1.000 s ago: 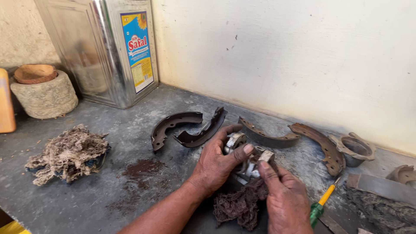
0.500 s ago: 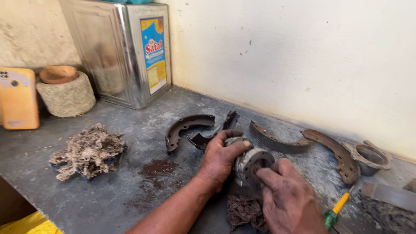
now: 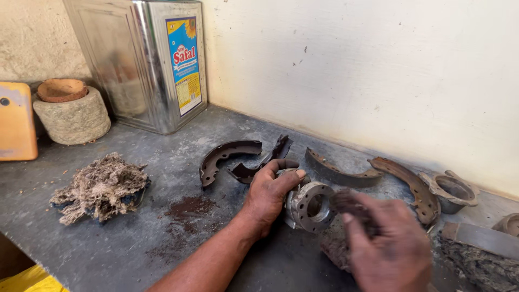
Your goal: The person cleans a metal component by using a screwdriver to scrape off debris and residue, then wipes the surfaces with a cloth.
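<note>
Where the bench edge runs nearest, the right hand (image 3: pixel 390 246) is blurred, its fingers curled about a dark wad of cotton waste (image 3: pixel 346 203) held just beside the face of a round metal hub (image 3: pixel 309 205). More of the same dark waste (image 3: pixel 336 250) lies on the bench under that hand. The left hand (image 3: pixel 268 193) is clamped over the hub's far-left side, thumb hooked across the top, so that the hub stands tilted on the grey bench (image 3: pixel 162 238) with its drilled flange facing the right hand.

Risk noted: the hub rests on its edge, and only the left hand steadies it. In my judgement a hard press with the waste could roll or tip it out of that grip. Greasy fingers would make this more likely. The flange holes could also snag the fibres.

A dark stain (image 3: pixel 189 208) marks the bench left of the forearm. Further left lies a pale heap of waste (image 3: pixel 100 186).

Beyond the hands, two dark brake shoes (image 3: pixel 227 157) lie crossed, well apart from two rusty shoes (image 3: pixel 373 173) to the right. A rusty cup-shaped part (image 3: pixel 451 190) sits beside the far-right shoe.

At the far left corner stand a square tin can (image 3: pixel 146 59), a fibrous ring with a clay dish (image 3: pixel 70 111) and an orange object (image 3: pixel 16 121).
</note>
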